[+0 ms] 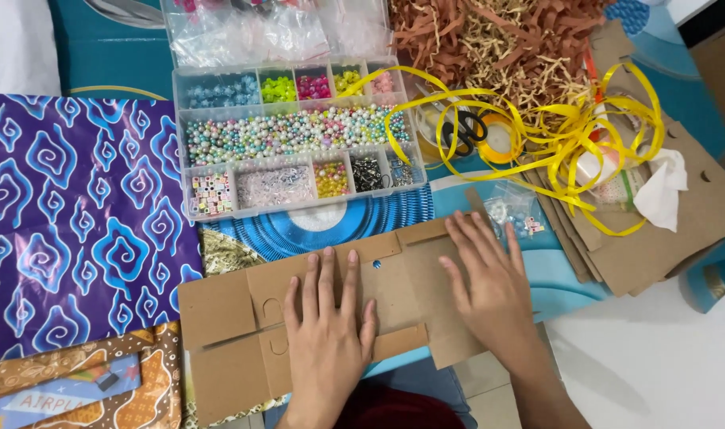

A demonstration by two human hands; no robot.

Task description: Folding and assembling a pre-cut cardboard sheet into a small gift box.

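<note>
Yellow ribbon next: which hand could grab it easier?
Probably the right hand. It rests flat on the cardboard sheet just below the yellow ribbon, while the left hand lies farther away.

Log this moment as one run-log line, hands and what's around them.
left hand: flat on cardboard box blank | right hand: flat on same blank | behind: bead organizer, yellow ribbon

Hands (402, 314) flat on cardboard cutout (235, 318); bead organiser (291, 143) behind; ribbon tangle (553, 127) right.
</note>
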